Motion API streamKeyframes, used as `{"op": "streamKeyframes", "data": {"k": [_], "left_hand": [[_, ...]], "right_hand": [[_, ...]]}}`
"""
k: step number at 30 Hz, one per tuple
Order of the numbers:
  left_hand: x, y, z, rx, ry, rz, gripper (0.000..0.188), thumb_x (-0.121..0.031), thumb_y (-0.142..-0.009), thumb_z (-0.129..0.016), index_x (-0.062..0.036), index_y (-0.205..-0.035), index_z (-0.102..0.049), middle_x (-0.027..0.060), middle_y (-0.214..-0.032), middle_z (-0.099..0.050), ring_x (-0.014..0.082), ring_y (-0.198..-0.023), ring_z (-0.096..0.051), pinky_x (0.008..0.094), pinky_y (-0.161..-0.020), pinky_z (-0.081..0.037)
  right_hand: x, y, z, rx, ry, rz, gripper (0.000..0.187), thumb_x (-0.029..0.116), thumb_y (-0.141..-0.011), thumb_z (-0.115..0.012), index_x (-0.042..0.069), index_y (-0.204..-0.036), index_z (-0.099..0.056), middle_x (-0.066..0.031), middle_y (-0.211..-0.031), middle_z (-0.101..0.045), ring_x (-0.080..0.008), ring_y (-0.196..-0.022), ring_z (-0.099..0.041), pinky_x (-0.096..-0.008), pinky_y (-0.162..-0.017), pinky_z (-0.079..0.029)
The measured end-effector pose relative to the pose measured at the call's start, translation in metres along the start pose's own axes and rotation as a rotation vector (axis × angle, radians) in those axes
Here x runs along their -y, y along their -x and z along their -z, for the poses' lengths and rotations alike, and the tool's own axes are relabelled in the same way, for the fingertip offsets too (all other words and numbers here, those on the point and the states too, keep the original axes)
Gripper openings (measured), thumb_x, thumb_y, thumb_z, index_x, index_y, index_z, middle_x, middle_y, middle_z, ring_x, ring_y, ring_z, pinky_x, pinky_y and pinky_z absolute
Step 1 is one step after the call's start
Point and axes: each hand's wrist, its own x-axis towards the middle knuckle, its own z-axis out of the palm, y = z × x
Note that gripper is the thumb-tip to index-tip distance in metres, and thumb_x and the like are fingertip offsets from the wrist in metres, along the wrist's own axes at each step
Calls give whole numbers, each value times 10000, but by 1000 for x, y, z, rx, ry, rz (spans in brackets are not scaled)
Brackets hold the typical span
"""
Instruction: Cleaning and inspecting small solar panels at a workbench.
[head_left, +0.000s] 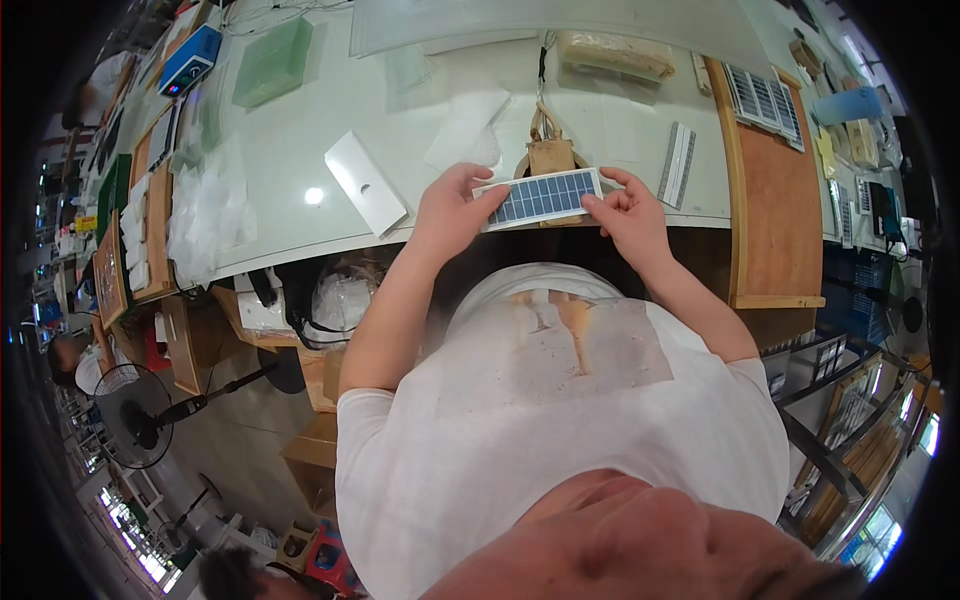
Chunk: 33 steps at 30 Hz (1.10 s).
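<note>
A small solar panel (542,197) with blue cells and a white frame is held level over the table's near edge. My left hand (456,212) grips its left end, thumb on the front face. At the opposite end, my right hand (632,214) pinches the lower right corner between thumb and fingers. Just behind the panel stands a tan block-like fixture (552,155) with cables running up from it; the panel partly hides it. A white oblong box (365,184) lies to the left of my left hand. Right of my right hand is a narrow grey strip-like panel (677,166).
Clear plastic bags (210,215) spread over the table's left part. Farther back are a green translucent stack (274,62), a blue device (191,60) and a wrapped bundle (617,55). A wooden board (775,220) bounds the right side, with more panels (765,103) on it.
</note>
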Motion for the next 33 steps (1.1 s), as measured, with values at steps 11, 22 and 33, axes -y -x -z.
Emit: {"op": "streamKeyframes", "data": {"k": [11, 22, 33], "left_hand": [[5, 26, 11, 100, 702, 331, 265, -197, -895, -614, 21, -1044, -594, 69, -792, -618, 169, -709, -642, 265, -584, -536], [6, 23, 10, 114, 708, 293, 167, -117, -888, -626, 13, -991, -615, 70, -801, -636, 163, -679, -655, 246, -551, -545], [9, 29, 7, 111, 752, 321, 219, -139, -917, -586, 34, -1050, -578, 94, -870, -634, 183, -744, -657, 280, -630, -572]], "right_hand": [[-7, -6, 11, 66, -320, -95, 318, 88, -884, -615, 16, -1183, -532, -20, -794, -616, -70, -603, -569, -174, -464, -400], [-8, -12, 13, 78, -305, -72, 314, 48, -853, -647, 12, -1148, -545, -30, -793, -623, -72, -601, -564, -184, -469, -414], [-2, -12, 14, 100, -301, -108, 310, 47, -854, -637, 1, -1144, -538, -36, -785, -622, -88, -611, -580, -195, -488, -448]]}}
